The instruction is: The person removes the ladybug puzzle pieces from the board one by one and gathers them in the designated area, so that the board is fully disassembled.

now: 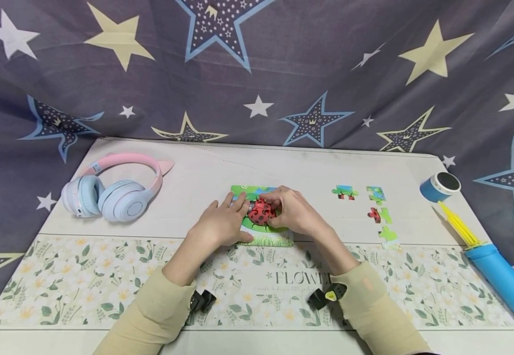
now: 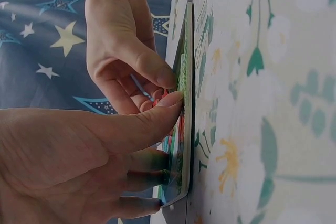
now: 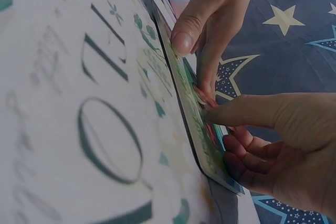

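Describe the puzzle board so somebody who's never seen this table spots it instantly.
Find the white table, then the left hand and right hand near its middle. Under them is the puzzle board, showing a red, spotted ladybug. Unlike the loose pieces to its right, it's one large rectangle.

the left hand (image 1: 221, 223) lies spread on the left side of a puzzle board (image 1: 276, 241) while the right hand (image 1: 300, 211) pinches a ladybug piece (image 1: 269, 213) on it. loose pieces (image 1: 388, 234) lie right of them on the table (image 1: 248, 165), near a blue pump (image 1: 500, 281), and headphones (image 1: 125, 203) sit far left.
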Available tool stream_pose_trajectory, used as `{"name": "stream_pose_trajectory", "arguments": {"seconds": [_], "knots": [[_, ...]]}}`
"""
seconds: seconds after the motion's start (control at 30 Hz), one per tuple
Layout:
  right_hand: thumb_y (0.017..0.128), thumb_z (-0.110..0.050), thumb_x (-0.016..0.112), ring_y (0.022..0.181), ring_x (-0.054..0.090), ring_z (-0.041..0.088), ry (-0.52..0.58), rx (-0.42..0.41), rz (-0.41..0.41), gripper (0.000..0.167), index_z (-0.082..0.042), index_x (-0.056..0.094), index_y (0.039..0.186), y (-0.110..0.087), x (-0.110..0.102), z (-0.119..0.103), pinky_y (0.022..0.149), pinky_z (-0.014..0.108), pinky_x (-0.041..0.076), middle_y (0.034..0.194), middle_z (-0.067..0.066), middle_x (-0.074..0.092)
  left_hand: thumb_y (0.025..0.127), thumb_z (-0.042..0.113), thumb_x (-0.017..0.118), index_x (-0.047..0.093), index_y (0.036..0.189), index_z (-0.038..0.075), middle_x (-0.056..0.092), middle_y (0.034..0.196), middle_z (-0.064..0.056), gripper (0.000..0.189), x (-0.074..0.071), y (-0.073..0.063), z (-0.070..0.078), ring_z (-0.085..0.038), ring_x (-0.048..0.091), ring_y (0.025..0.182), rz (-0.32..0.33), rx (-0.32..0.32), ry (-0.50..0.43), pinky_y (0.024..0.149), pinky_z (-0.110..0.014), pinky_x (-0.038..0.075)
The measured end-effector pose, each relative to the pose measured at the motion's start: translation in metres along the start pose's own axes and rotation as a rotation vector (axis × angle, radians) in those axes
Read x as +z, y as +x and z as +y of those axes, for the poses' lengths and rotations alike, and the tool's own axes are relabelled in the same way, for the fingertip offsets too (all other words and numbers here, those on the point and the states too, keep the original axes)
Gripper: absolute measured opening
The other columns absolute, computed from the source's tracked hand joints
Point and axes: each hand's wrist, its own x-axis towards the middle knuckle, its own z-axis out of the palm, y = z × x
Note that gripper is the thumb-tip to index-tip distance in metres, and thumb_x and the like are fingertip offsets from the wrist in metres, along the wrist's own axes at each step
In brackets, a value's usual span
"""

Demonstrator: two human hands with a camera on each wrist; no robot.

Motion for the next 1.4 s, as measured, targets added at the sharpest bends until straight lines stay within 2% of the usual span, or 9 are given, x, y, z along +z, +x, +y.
{"name": "stream_pose_trajectory", "arguments": {"seconds": [0.17, 0.33, 0.73, 0.93, 1.17, 1.4], "knots": [[0.077, -0.002, 0.083, 0.105, 0.069, 0.024, -0.001, -0.019, -0.005, 0.068, -0.01, 0.063, 0.142, 0.0, -0.001, 0.001, 0.092, 0.037, 0.06, 0.119, 0.012, 0.069, 0.096, 0.053, 0.066, 0.027, 0.163, 0.007, 0.01, 0.175, -0.012, 0.09, 0.0, 0.0, 0.0, -0.037, 0.009, 0.162, 0.006, 0.002, 0.005, 0.129, -0.06, 0.021], [0.078, -0.006, 0.086, 0.101, 0.068, 0.023, -0.008, -0.046, 0.009, 0.066, -0.009, 0.065, 0.14, -0.001, -0.002, 0.002, 0.089, 0.037, 0.059, 0.114, 0.01, 0.071, 0.097, 0.053, 0.065, 0.027, 0.163, 0.007, 0.01, 0.175, -0.012, 0.09, 0.0, 0.0, 0.001, -0.037, 0.009, 0.162, 0.007, 0.002, 0.006, 0.129, -0.06, 0.021], [0.08, -0.011, 0.086, 0.102, 0.067, 0.022, -0.024, -0.08, 0.03, 0.062, -0.006, 0.066, 0.138, -0.002, -0.004, 0.006, 0.09, 0.038, 0.059, 0.125, 0.012, 0.073, 0.097, 0.053, 0.064, 0.025, 0.164, 0.008, 0.008, 0.175, -0.011, 0.09, 0.0, 0.001, 0.0, -0.037, 0.006, 0.163, -0.007, -0.002, -0.002, 0.13, -0.06, 0.019], [0.079, -0.01, 0.087, 0.1, 0.07, 0.022, -0.02, -0.105, 0.046, 0.06, -0.003, 0.067, 0.135, -0.002, -0.005, 0.009, 0.088, 0.037, 0.061, 0.116, 0.012, 0.075, 0.097, 0.053, 0.065, 0.025, 0.164, 0.007, 0.008, 0.175, -0.012, 0.09, 0.0, 0.0, -0.001, -0.038, 0.007, 0.162, 0.0, 0.005, -0.003, 0.129, -0.06, 0.019], [0.08, -0.01, 0.087, 0.095, 0.072, 0.022, 0.023, -0.109, 0.049, 0.056, -0.005, 0.07, 0.133, -0.001, -0.008, 0.013, 0.086, 0.035, 0.062, 0.108, 0.01, 0.075, 0.097, 0.053, 0.064, 0.025, 0.164, 0.008, 0.007, 0.175, -0.011, 0.09, -0.001, 0.0, 0.0, -0.037, 0.006, 0.163, -0.003, 0.001, -0.006, 0.13, -0.06, 0.018], [0.082, -0.013, 0.087, 0.101, 0.07, 0.022, 0.08, -0.088, 0.011, 0.06, -0.007, 0.066, 0.138, -0.004, -0.018, 0.02, 0.091, 0.038, 0.061, 0.115, 0.007, 0.074, 0.097, 0.053, 0.064, 0.023, 0.165, 0.009, 0.006, 0.175, -0.011, 0.09, -0.001, 0.0, 0.001, -0.036, 0.005, 0.163, -0.013, -0.006, -0.008, 0.13, -0.059, 0.017]]}}
